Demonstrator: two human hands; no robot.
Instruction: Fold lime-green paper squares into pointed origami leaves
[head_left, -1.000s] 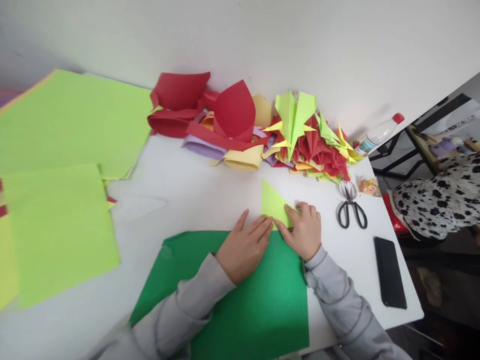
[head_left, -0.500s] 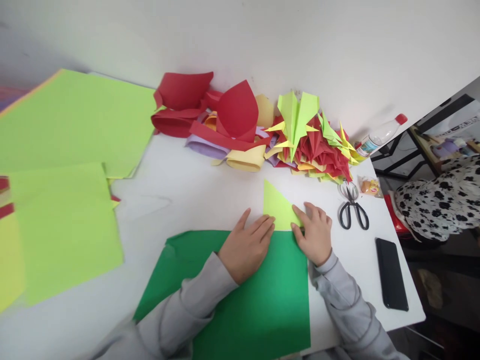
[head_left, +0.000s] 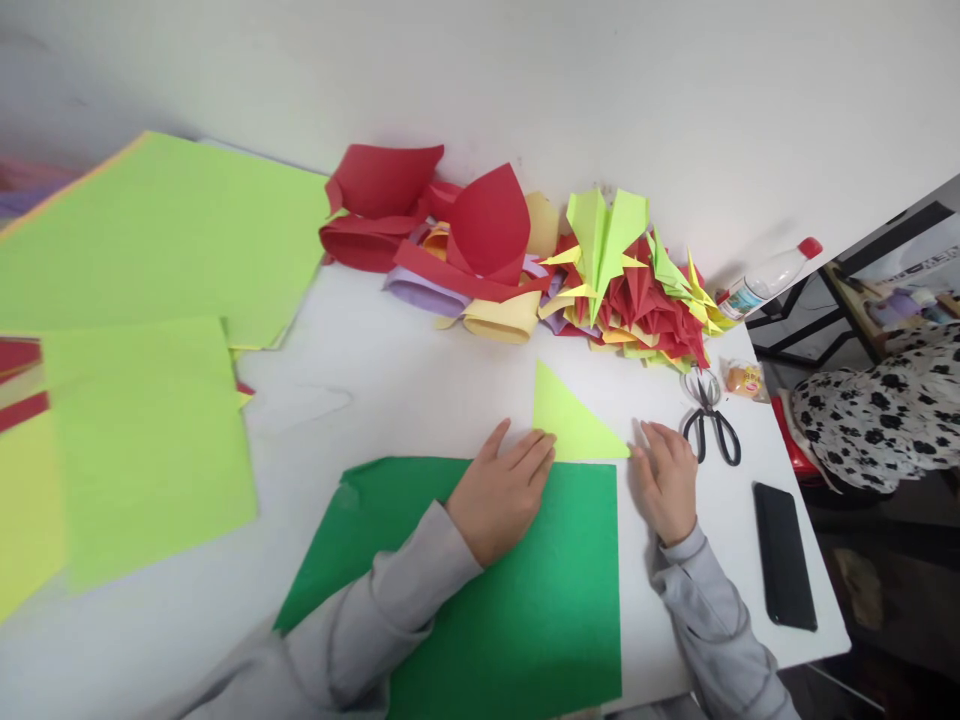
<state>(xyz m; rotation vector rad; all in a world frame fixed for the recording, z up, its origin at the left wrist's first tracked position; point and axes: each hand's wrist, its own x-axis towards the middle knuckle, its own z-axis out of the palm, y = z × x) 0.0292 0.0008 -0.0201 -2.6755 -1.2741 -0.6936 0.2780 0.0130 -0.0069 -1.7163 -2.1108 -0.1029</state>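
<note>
The lime triangle [head_left: 574,428] lies flat on the table [head_left: 390,380] near the middle of the near edge, its long base touching the far edge of the green sheet [head_left: 525,600]. Whether it is a flap or a separate piece cannot be told. It looks creased and pressed down, so one fold seems finished, while the green sheet is wholly flat and unfolded. The left hand [head_left: 502,492] rests palm down on the green sheet's far edge, fingers straight and together, thumb spread, fingertips touching the triangle's left corner. The right hand [head_left: 667,482] lies flat on the bare table just right of the triangle's right tip, fingers loosely together and gripping nothing. Scissors [head_left: 709,428] lie closed just beyond the right hand, and a phone [head_left: 784,555] lies near the right edge. A small wrapped snack [head_left: 742,380] and a bottle [head_left: 772,272] on its side sit toward the far right corner. Along the far edge are a heap of folded planes [head_left: 637,290] and curled scraps [head_left: 457,250]. Large lime sheets [head_left: 150,240] cover the left side. Nothing crowds the triangle. Another person in spotted cloth [head_left: 877,410] sits beyond the right edge.
</note>
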